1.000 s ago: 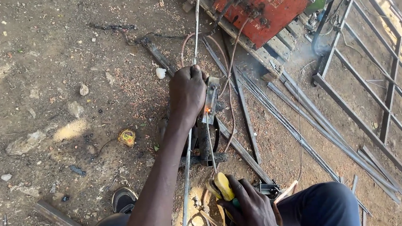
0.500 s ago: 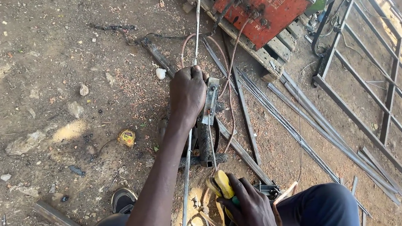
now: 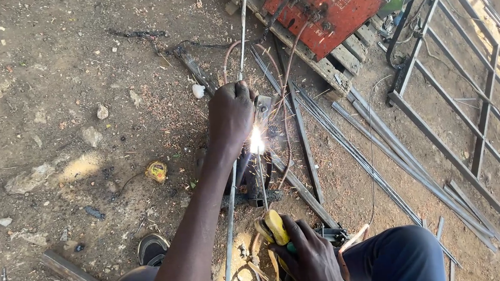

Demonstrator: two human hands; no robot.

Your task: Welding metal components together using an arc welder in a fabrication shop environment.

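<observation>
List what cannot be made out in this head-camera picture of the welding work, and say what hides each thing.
- Weld joint: washed out by the bright white arc flare, head view.
- What the left hand grips: covered by its own fingers.
- Yellow-handled electrode holder: lower part hidden under the right hand.
- Red metal welding machine: cut off by the top edge.
- Small yellow object on the dirt: too small to identify.

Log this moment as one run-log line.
left hand: steadies rod | right hand: grips yellow holder | arc: lit | welder: behind
</observation>
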